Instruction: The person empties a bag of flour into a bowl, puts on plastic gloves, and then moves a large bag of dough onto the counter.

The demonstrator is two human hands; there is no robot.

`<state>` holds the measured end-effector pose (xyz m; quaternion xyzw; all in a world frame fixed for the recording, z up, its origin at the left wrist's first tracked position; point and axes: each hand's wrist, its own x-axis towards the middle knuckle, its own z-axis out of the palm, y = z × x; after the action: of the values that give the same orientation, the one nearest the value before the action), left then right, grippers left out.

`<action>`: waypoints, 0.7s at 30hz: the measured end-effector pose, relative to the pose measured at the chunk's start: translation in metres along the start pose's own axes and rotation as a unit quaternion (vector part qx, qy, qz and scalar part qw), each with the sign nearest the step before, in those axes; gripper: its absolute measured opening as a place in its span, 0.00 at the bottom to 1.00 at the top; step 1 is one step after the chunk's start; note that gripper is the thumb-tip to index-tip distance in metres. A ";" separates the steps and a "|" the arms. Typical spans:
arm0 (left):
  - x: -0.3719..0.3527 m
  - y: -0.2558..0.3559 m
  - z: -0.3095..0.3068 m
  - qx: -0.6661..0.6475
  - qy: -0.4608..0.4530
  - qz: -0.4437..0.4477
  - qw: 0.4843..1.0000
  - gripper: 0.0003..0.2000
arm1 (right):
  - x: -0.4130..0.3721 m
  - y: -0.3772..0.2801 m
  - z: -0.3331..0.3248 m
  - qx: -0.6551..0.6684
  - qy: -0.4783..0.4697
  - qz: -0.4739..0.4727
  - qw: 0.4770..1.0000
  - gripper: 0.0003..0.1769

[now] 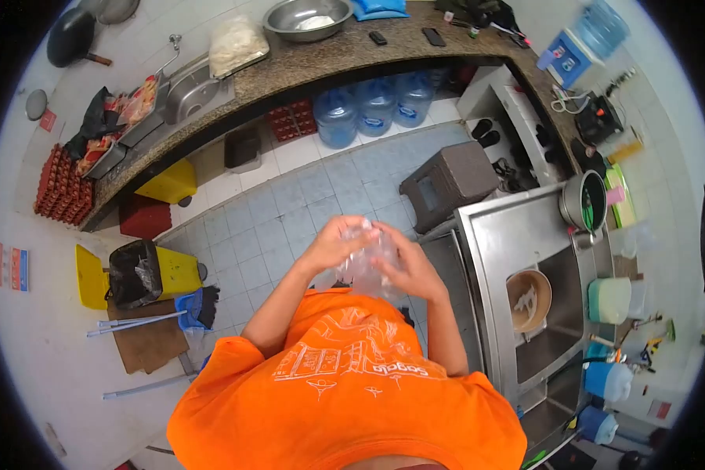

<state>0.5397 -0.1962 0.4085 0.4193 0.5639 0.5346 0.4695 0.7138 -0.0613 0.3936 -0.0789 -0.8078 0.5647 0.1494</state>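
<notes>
Plastic, clear and crumpled (366, 266), was between your two hands, just in front of the chest of your orange shirt (352, 384). Your left hand (333, 244) had its fingers curled in and nearly closed, pinching the upper part of it. Your right hand (410, 270) was half open, fingers bent toward the top and thumb against the side; whether it gripped or only steadied, you could not tell through the blur. Both hands were raised over the tiled floor (278, 207), touching no furniture.

Ahead, that floor ran up to the long curved stone counter (290, 66), with large blue water bottles (376, 106) standing under its edge. Your tightest side was the right: the near edge of the steel sink unit (517, 227) ran alongside your right forearm, apart from it, and the brown stool (454, 180) stood beyond your right hand, near the unit's far corner. A metal pot (582, 202) sat at that unit's far end, and a round brown basin (529, 301) lay in its sink. Leftward you had more room, with floor showing as far as the yellow bin (178, 274) and the blue dustpan (189, 312) beside it.
</notes>
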 end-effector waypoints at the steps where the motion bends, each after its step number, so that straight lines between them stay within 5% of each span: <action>1: 0.012 0.002 -0.014 -0.066 0.085 0.003 0.994 0.11 | 0.026 0.007 0.003 0.032 -0.024 -0.021 0.999 0.47; 3: 0.035 0.005 -0.044 -0.137 0.176 -0.003 0.975 0.11 | 0.066 0.007 0.006 0.233 0.106 0.062 0.965 0.30; 4: 0.048 0.008 -0.060 -0.203 0.229 -0.025 0.952 0.12 | 0.086 0.012 0.004 0.236 0.099 0.069 0.964 0.30; 6: 0.073 0.007 -0.084 -0.268 0.284 -0.048 0.919 0.12 | 0.128 0.027 -0.002 0.286 0.244 0.127 0.918 0.16; 9: 0.129 -0.013 -0.103 -0.311 0.312 -0.085 0.894 0.11 | 0.181 0.080 -0.010 0.086 0.278 0.063 0.955 0.10; 11: 0.172 -0.029 -0.113 -0.308 0.319 -0.095 0.891 0.10 | 0.219 0.078 -0.021 0.148 0.153 0.107 0.971 0.13; 15: 0.263 -0.041 -0.137 -0.297 0.386 -0.023 0.873 0.11 | 0.291 0.102 -0.035 0.212 0.120 0.082 0.966 0.18; 17: 0.300 -0.038 -0.161 -0.476 0.279 -0.062 0.831 0.13 | 0.325 0.112 -0.062 0.185 0.106 0.031 0.977 0.21; 21: 0.364 0.011 -0.201 -0.505 0.179 -0.018 0.844 0.16 | 0.405 0.159 -0.141 0.228 0.019 0.039 0.973 0.20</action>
<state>0.2672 0.1176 0.3870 0.0106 0.2974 0.8028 0.5166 0.3721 0.2391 0.3514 -0.0850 -0.6512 0.7377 0.1566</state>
